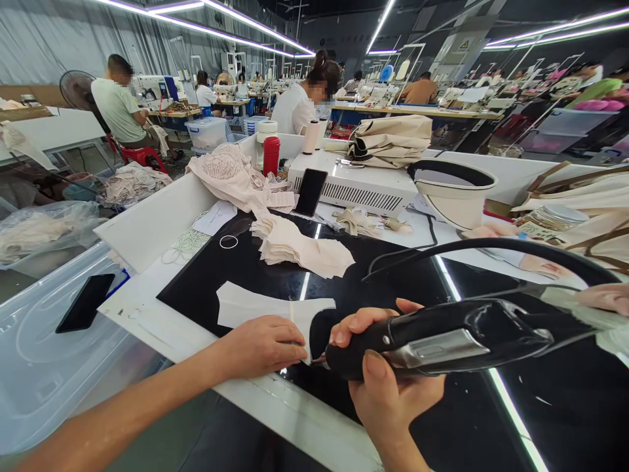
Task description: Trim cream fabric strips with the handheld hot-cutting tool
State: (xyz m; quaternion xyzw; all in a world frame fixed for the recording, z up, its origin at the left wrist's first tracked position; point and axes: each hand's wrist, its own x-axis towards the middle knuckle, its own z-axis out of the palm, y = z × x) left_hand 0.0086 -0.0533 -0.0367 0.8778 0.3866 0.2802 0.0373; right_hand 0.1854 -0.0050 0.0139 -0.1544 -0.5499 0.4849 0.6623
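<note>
White tube lights (381, 26) above and beyond the black board (236, 269) shine brightly against a dark ceiling (339, 13). Glare streaks (511, 406) cross its surface; the black tool (442, 324) over it gleams. Shapes beside the board stretch sideways; people (417, 90) far behind it look soft.

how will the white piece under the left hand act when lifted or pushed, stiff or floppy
The white piece looks thin and flat, so it is probably light and fairly floppy. It may slide easily on the glossy black surface without the left hand resting on it.
</note>
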